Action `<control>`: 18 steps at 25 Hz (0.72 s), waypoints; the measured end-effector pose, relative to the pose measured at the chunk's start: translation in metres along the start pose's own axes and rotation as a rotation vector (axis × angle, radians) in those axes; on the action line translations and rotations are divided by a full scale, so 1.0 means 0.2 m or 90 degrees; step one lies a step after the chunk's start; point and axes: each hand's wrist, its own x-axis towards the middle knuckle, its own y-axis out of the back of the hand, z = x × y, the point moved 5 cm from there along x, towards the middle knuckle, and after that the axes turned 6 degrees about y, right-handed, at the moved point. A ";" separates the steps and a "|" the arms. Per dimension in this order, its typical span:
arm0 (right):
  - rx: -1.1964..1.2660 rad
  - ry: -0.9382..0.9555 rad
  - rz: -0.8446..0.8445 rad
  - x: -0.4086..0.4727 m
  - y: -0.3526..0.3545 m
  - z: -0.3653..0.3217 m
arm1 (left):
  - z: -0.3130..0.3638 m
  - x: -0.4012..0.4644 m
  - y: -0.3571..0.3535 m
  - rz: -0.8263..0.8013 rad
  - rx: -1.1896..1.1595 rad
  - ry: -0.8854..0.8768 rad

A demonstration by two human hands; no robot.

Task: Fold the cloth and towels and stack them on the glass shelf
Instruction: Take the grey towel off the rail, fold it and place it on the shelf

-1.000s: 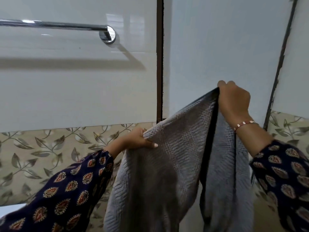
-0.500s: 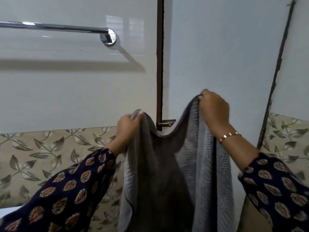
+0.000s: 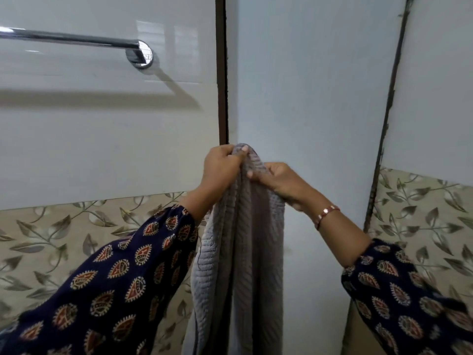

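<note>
Brought together since a second ago: left hand [image 3: 222,167] and right hand [image 3: 275,179], formerly well apart with the cloth spread between them, now touching or nearly so at the top of the grey ribbed cotton towel [image 3: 240,242]. Upper corners matched, towel doubled lengthwise and hanging in narrow vertical folds in front of the pale blue-white wall panel [image 3: 307,98]. Left fingers [image 3: 236,152] curled over the top fold, gripping it; right fingers [image 3: 256,175] pinching the adjoining edge just below. Held high, probably so that the free length hangs straight and the edges align under their own weight. Glass shelf not in view; stacking not yet possible to judge. Chrome towel rail [image 3: 76,41] on glossy cream tile [image 3: 102,137] at upper left, bare. Leaf-patterned beige tile band [image 3: 51,239] below. Dark patterned sleeves [image 3: 115,290] on both arms; thin bracelet [image 3: 326,213] on the right wrist. Likely step in hand: first lengthwise fold, with further folds to come.
</note>
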 end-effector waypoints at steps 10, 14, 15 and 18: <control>-0.168 -0.066 0.066 -0.13 0.10 0.27 | -0.15 0.00 0.21 0.060 0.054 0.018; -0.247 0.119 0.019 -0.03 -0.06 -0.17 | -0.12 -0.12 -0.04 -0.282 0.189 -0.074; -0.233 0.128 0.012 -0.02 -0.07 -0.21 | -0.14 -0.13 -0.05 -0.273 0.139 -0.059; -0.084 0.067 0.009 -0.03 -0.05 -0.12 | -0.18 -0.09 0.00 -0.176 0.070 -0.003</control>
